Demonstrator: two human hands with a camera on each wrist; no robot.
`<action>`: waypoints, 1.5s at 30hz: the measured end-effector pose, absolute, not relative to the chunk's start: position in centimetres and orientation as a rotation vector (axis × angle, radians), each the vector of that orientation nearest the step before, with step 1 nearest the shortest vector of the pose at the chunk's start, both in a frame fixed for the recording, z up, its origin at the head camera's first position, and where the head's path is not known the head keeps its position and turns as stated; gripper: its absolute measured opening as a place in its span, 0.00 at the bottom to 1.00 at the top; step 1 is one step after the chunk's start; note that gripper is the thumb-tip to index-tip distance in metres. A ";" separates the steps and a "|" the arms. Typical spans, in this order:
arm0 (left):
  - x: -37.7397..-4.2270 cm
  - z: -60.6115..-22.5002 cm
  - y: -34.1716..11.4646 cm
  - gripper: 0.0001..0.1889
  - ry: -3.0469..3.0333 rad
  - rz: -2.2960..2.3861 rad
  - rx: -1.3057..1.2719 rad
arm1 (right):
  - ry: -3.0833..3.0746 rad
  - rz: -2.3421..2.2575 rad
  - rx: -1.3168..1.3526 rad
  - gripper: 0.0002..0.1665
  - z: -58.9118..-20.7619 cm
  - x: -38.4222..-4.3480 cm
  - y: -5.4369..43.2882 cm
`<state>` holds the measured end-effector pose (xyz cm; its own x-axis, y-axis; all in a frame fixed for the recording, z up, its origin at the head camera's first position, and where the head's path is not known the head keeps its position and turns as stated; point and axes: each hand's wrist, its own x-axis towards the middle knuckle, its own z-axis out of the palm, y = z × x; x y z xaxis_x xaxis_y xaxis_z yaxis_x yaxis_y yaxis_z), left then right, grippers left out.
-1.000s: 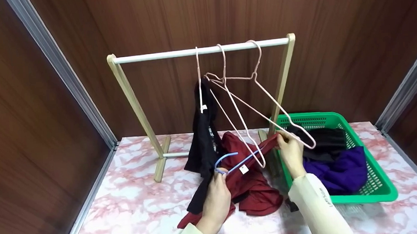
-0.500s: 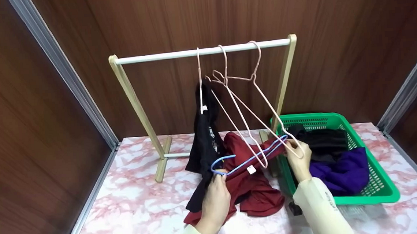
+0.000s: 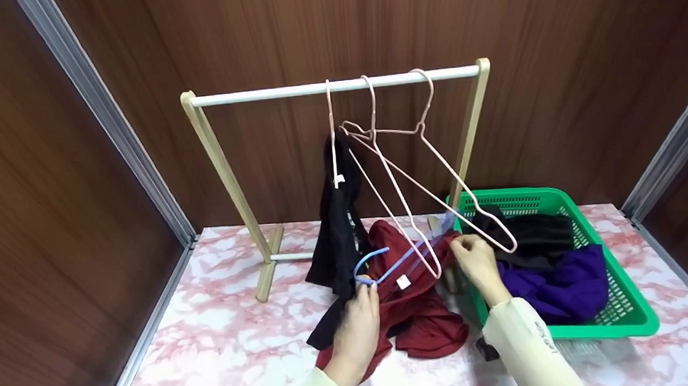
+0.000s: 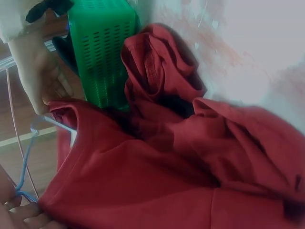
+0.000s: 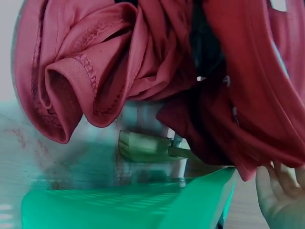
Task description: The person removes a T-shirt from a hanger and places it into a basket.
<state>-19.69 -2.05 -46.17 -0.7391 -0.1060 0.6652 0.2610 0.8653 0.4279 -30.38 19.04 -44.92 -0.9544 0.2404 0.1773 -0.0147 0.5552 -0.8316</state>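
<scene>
A red shirt (image 3: 432, 332) with a white neck label (image 3: 403, 281) lies bunched on the tabletop, its neckline lifted. My left hand (image 3: 356, 325) grips a blue hanger (image 3: 394, 266) just under its hook, along with the shirt's edge. The hanger's far arm is blurred and slants up behind a pink hanger. With fingertips, my right hand (image 3: 479, 262) pinches the red neckline to the right. In the left wrist view, part of the blue hanger (image 4: 25, 162) crosses the shirt's neck opening. The right wrist view has the right hand (image 5: 283, 195) at the red fabric's edge.
A wooden rack (image 3: 264, 93) stands behind, bearing several pink hangers (image 3: 401, 195), which hang in front of the shirt and near the right hand. One carries a black garment (image 3: 337, 230). At right, a green basket (image 3: 633, 300) holds purple (image 3: 562, 286) and black clothes (image 3: 534, 234).
My right hand moved right with the red neckline, then back left. The hanger's far arm came into view above the fabric and now blurs in motion. The left hand stayed nearly in place.
</scene>
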 end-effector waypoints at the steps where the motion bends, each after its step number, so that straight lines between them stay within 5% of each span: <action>1: -19.8 -46.1 -2.1 0.06 -2.315 -0.684 -0.109 | -2.544 1.346 -0.158 0.14 -45.0 -30.3 18.9; 10: -21.0 -46.0 -1.8 0.07 -2.228 -0.671 -0.130 | -2.513 1.340 0.011 0.11 -46.0 -28.4 16.6; 16: -21.8 -45.7 -1.8 0.21 -2.132 -0.568 -0.132 | -2.430 1.650 0.016 0.11 -45.2 -26.8 15.2; 26: -22.9 -45.0 -1.7 0.13 -2.100 -0.846 -0.102 | -2.265 2.406 -0.008 0.09 -43.5 -23.6 13.2; 30: -23.1 -44.5 -1.7 0.12 -2.170 -1.131 -0.021 | -2.363 2.343 0.202 0.07 -43.8 -22.6 12.4; 36: -23.0 -43.9 -1.5 0.11 -2.200 -1.302 0.130 | -2.537 2.295 0.565 0.21 -44.3 -22.0 11.4; 45: -22.5 -43.4 -1.4 0.14 -2.222 -1.407 0.161 | -2.577 1.966 0.650 0.21 -46.2 -22.2 11.2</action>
